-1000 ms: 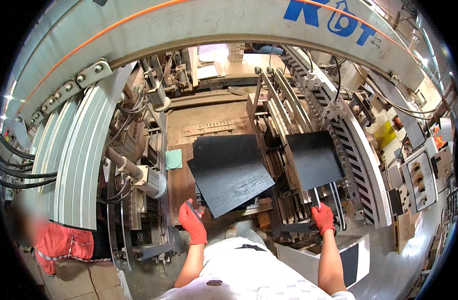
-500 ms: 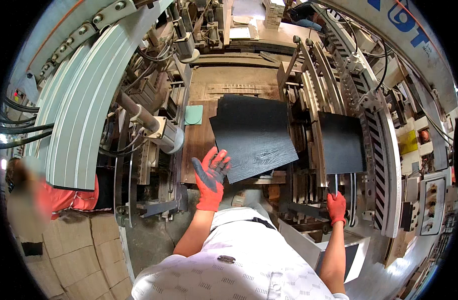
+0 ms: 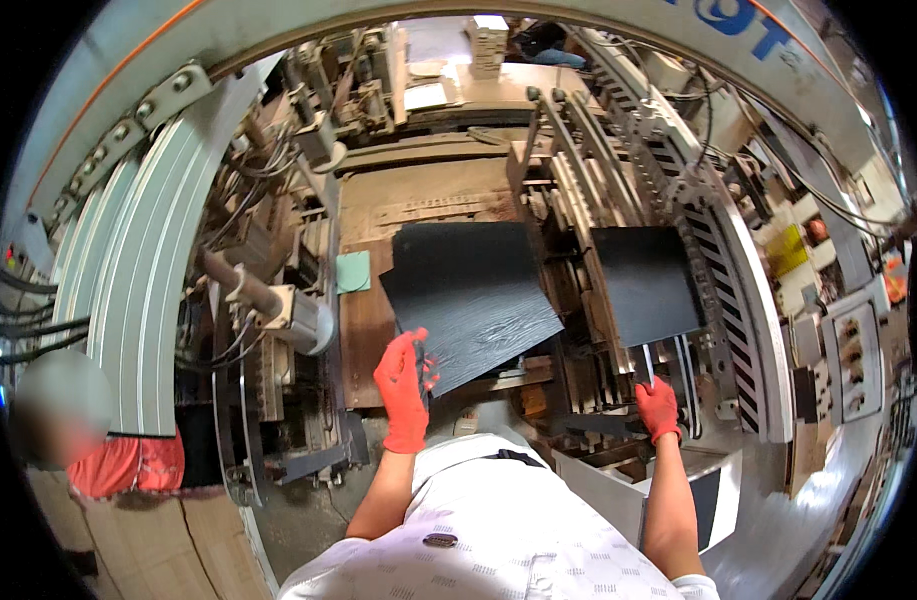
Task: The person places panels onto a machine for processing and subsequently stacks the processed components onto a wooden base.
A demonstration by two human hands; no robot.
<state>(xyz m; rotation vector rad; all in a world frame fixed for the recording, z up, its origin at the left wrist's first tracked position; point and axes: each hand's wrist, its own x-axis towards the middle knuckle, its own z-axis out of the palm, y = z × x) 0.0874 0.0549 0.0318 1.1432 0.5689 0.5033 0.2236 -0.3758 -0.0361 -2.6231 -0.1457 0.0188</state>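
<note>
A black sheet [image 3: 470, 300] is being pinched at its near corner by the gloved left hand [image 3: 404, 386]; it is extending up and rightward from that grip, flat, matte and wood-grained. A second sheet [image 3: 643, 283] is lying right, in the machine [image 3: 668, 200], nearer the right hand [image 3: 658, 408], whose closure cannot be told.

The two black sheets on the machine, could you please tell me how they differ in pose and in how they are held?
The larger black sheet lies skewed, one corner out toward the person, with the left hand gripping its near edge. The smaller black sheet sits squarer between the machine's rails, and the right hand is just below it, on a metal part rather than on the sheet. Both are flat, dark and matt; both hands wear red gloves.
</note>
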